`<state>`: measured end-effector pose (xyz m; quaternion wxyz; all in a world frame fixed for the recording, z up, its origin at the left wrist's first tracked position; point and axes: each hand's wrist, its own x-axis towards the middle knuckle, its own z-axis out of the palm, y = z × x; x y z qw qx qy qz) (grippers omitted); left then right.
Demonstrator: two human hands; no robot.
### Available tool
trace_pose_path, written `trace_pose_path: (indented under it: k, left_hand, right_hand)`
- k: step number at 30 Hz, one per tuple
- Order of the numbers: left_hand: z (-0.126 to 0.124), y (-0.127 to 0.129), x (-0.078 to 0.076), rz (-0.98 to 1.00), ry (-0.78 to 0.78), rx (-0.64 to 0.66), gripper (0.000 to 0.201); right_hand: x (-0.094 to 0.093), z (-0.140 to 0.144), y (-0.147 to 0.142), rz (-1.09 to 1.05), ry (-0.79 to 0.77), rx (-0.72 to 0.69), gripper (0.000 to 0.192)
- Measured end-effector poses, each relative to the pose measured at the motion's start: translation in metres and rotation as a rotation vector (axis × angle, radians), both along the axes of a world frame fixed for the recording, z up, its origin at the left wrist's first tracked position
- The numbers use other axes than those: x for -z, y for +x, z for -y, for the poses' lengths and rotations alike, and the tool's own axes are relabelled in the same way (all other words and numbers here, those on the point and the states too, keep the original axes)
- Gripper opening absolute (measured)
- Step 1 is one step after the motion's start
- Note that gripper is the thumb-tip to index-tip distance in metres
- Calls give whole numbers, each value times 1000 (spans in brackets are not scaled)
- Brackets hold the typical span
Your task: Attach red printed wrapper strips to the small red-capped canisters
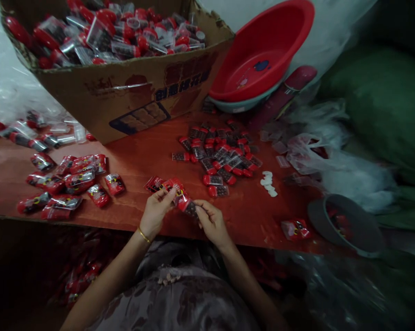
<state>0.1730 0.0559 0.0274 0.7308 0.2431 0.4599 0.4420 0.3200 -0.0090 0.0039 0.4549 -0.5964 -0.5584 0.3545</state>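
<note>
Holding 1 red-and-dark tube (pixel 185 203) near front edge of worktop (pixel 141 154): left hand (pixel 157 211) clamped on red end, right hand (pixel 212 221) on dark end.

On the worktop (pixel 252 223), a bare lane runs from the near edge between the wrapped packets (pixel 78 179) and the left hand (pixel 155 211) back to the cardboard box (pixel 131 92). Red-capped tubes (pixel 223 158) bar the middle. Another opening lies right of the right hand (pixel 212 223), bounded by white pieces (pixel 268 184) and, toward the near right corner, a grey basin (pixel 367 230).
</note>
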Motion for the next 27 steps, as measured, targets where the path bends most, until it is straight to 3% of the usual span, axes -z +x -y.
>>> trace_pose_path:
  k: [4, 9, 18, 21, 24, 27]
  left_hand:
    - [6, 7, 6, -6, 86, 10, 36]
    - [10, 10, 15, 66, 60, -12, 36]
    - [11, 18, 13, 106, 41, -1, 32]
    - [11, 19, 13, 92, 55, 39, 33]
    - [10, 15, 12, 86, 70, 126, 37]
    - [13, 16, 14, 98, 105, 124, 40]
  right_hand:
    - [4, -1, -6, -47, -4, 22, 26]
    - [9, -3, -12, -60, 12, 96, 27]
    - [4, -8, -25, 11, 65, 29, 22]
    - [7, -10, -30, -119, 45, 74, 21]
    - [9, -10, -34, -350, -65, 21, 20]
    - [7, -9, -36, -419, -74, 38, 19]
